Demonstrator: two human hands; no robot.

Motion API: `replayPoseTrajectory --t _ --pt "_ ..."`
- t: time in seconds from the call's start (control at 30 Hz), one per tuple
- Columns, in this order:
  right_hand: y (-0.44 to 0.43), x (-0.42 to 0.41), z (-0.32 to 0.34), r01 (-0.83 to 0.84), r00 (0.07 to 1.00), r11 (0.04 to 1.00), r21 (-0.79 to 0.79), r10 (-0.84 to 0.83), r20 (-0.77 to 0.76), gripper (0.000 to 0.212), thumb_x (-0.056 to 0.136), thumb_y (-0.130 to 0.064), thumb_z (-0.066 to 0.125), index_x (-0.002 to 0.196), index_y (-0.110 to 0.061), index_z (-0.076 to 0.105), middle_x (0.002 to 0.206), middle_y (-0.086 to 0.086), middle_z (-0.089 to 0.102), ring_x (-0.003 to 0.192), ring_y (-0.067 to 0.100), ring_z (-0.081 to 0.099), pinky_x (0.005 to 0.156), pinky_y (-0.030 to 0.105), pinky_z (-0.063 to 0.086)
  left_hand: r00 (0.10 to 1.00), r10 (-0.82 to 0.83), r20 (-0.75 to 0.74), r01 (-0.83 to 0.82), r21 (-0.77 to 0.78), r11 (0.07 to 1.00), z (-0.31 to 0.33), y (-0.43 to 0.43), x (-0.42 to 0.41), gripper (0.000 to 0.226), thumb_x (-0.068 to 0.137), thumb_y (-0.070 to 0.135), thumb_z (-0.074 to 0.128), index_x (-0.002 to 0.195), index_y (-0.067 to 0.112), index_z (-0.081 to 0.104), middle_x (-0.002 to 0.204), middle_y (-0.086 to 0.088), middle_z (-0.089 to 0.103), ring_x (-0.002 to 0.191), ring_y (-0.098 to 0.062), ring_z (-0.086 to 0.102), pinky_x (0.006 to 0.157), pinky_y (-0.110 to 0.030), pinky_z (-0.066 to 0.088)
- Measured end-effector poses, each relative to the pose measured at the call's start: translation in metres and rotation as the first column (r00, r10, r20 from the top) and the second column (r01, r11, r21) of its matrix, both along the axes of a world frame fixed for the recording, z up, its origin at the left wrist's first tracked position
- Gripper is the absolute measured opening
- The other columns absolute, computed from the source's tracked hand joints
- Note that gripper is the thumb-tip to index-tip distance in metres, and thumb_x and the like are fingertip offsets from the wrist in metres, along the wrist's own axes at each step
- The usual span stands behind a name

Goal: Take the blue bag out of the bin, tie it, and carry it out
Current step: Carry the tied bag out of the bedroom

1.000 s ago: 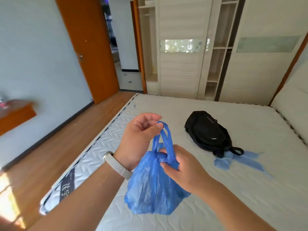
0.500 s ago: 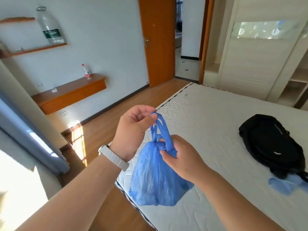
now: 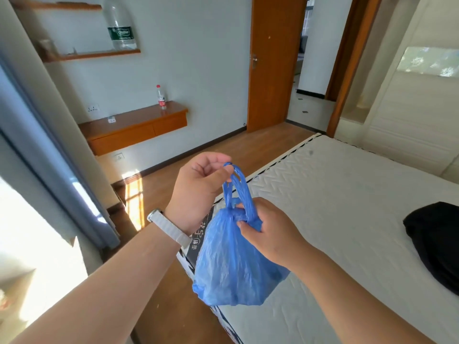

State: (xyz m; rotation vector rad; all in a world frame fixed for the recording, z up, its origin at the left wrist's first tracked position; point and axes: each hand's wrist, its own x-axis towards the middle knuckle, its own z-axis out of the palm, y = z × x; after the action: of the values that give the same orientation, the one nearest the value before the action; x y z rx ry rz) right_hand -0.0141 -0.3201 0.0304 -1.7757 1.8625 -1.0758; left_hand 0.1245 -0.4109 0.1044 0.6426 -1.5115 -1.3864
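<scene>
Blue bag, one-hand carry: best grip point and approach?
Take the blue bag by its twisted handle loops, hooking fingers through from above. They stand up over the cinched neck, where the left hand pinches them; the thin body below gives no firm hold.

one view only, from a wide-angle camera worn on the person's head. it looks forward and down, close over both forearms, with the left hand (image 3: 201,187) and right hand (image 3: 270,234) near frame centre. beyond them it faces the mattress (image 3: 347,199) corner, the wood floor (image 3: 223,150) and the open door (image 3: 270,63). straight lines bow at the edges.
</scene>
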Motion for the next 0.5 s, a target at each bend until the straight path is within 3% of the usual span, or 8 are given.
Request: replayPoseTrajectory --t 0.17,0.5 --pt "-0.081 0.053 0.002 -0.034 0.999 0.999 -0.014 0.034 -0.025 0.023 0.087 -0.036 0.056 0.110 -0.034 0.057 0.108 -0.017 0.061 0.103 0.003 0.057 0.088 0.028 0.050 0.998 0.068 -0.005 -0.068 0.001 0.998 0.004 -0.073 0.058 0.012 0.084 -0.004 0.062 0.090 0.007 0.066 0.065 0.003 0.068 0.058 -0.008 0.061 0.059 -0.017 0.049" --pt "-0.191 0.122 -0.001 -0.182 0.983 0.983 -0.023 0.182 0.012 0.018 0.086 -0.033 0.058 0.103 -0.040 0.058 0.108 -0.021 0.060 0.103 -0.001 0.057 0.087 0.022 0.047 0.978 0.210 0.002 -0.210 0.017 0.977 0.003 -0.154 0.137 0.010 0.086 0.000 0.063 0.092 0.006 0.067 0.074 -0.006 0.068 0.062 -0.011 0.062 0.064 -0.022 0.050"
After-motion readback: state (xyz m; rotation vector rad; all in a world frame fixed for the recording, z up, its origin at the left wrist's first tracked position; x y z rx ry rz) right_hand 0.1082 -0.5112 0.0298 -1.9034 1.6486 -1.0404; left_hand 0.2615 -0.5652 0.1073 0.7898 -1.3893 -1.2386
